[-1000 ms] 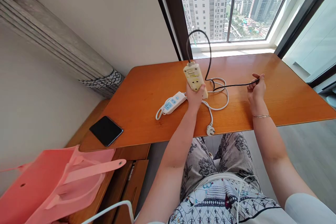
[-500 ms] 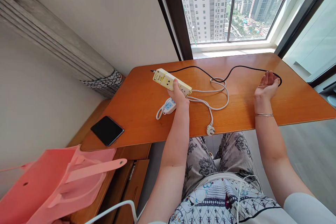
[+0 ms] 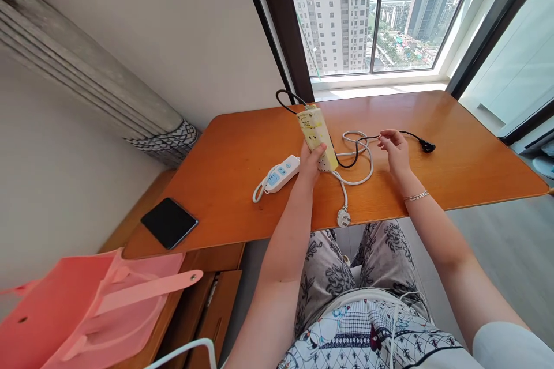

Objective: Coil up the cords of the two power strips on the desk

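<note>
My left hand (image 3: 310, 162) grips the lower end of a yellowed power strip (image 3: 312, 127), raised off the table and tilted upright. From the strip's top end a black cord (image 3: 281, 92) loops out, drops behind it and runs right to a black plug (image 3: 427, 146) on the table. My right hand (image 3: 397, 155) pinches this cord between thumb and fingers, a short way left of the plug. Beside my left wrist lies a white power strip (image 3: 281, 174) with blue socket faces. Its white cord (image 3: 370, 170) lies coiled, ending in a white plug (image 3: 343, 218) at the table's front edge.
A black phone or tablet (image 3: 169, 222) rests on the left part of the wooden table (image 3: 234, 196). Below it, a pink bag (image 3: 130, 305) sits by the drawers at lower left. A window (image 3: 341, 29) is behind the table.
The power strip in my left hand has turned from slanting to nearly upright and moved right. My right hand has come leftward along the black cord, whose plug now shows on the table.
</note>
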Demonstrator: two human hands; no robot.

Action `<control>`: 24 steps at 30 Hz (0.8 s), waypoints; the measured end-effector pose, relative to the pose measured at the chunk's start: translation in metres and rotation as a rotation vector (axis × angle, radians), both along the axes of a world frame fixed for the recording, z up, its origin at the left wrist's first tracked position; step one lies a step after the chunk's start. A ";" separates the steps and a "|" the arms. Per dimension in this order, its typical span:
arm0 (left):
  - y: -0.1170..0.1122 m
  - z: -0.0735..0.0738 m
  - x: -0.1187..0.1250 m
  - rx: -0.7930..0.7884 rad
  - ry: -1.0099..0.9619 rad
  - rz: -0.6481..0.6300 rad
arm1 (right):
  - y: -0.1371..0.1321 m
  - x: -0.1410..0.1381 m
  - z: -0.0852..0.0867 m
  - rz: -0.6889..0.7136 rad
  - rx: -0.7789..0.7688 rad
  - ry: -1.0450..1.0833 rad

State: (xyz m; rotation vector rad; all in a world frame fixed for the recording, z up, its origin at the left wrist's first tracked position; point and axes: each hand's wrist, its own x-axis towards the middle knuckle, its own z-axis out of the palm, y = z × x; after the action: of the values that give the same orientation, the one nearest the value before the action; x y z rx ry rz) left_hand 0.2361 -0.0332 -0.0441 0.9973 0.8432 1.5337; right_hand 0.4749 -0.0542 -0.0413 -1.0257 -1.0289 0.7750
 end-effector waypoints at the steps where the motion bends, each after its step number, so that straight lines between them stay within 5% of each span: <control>1: -0.003 0.000 0.000 -0.010 0.045 -0.112 | -0.003 -0.008 0.000 0.088 -0.007 -0.032; 7: -0.022 0.010 0.003 -0.020 0.380 -0.608 | -0.008 -0.024 -0.003 0.501 -0.104 0.010; 11: -0.026 0.015 0.005 -0.008 0.526 -0.717 | -0.011 -0.022 0.003 0.528 -0.107 0.112; 16: -0.022 0.010 0.002 -0.032 0.606 -0.879 | -0.019 -0.019 0.033 0.545 -0.105 0.318; 20: -0.021 0.013 0.001 -0.019 0.570 -0.888 | -0.012 0.002 0.064 0.378 -0.054 0.435; 24: -0.020 0.019 -0.003 -0.050 0.408 -0.657 | 0.002 0.030 0.090 0.162 0.052 0.414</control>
State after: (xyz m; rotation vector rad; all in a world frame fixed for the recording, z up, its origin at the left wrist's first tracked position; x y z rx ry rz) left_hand 0.2331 -0.0530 -0.0246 1.4037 0.7197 0.7595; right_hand 0.5048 -0.0520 0.0484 -0.7023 -0.7734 1.0376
